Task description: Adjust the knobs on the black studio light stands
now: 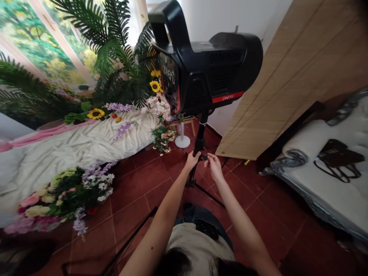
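Observation:
A black studio light [214,73] marked ZHEYU sits on top of a black light stand [199,140], directly in front of me. My left hand [192,159] is wrapped around the stand's pole below the light, thumb across the front. To the right of the pole, my right hand [214,165] has its fingers bent together at a small black locking knob [204,157] on the stand's collar. The fingertips partly cover that knob. Thin dark legs of the stand spread over the red tiled floor below my hands.
Left is a bed-like surface with a cream blanket [126,140], flowers and a large bouquet [66,191]. Palm fronds [115,50] stand behind. A tan panel [258,88] leans right, near a white tufted sofa [342,184] holding a dark bag [340,153]. Another black leg [129,241] crosses the floor lower left.

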{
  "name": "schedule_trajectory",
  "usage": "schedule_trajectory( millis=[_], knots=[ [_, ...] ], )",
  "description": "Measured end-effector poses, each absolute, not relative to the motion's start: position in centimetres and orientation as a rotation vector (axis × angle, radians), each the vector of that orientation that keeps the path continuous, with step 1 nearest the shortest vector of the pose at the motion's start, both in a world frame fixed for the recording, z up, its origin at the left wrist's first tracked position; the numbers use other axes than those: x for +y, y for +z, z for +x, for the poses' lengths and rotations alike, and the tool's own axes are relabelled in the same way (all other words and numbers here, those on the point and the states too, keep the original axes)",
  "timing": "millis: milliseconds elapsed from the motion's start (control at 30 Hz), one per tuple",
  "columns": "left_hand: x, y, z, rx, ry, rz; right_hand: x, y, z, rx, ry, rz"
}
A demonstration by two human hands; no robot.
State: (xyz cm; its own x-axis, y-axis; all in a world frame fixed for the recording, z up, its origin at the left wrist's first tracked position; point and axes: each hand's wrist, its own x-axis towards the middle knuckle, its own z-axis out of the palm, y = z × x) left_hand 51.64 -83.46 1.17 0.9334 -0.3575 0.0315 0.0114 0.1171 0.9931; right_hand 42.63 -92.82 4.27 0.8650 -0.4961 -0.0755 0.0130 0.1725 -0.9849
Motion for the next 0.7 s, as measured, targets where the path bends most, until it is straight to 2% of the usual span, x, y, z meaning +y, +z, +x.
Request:
schedule_trajectory(
  millis=[167, 533, 700],
  knots=[
    [-83.4, 2.2, 51.1, -0.225, -0.290, 1.449, -93.1, 3.8, 42.4, 0.430, -0.270, -1.244],
    [-83.6, 0.9, 51.2, -0.245, -0.234, 1.451, -93.4, 4.7, 41.0, 0.364, -0.498, -2.025],
    [-83.8, -0.1, 51.1, -0.281, -0.247, 1.451, -93.4, 3.9, 42.1, 0.394, -0.414, -2.074]
  ],
)
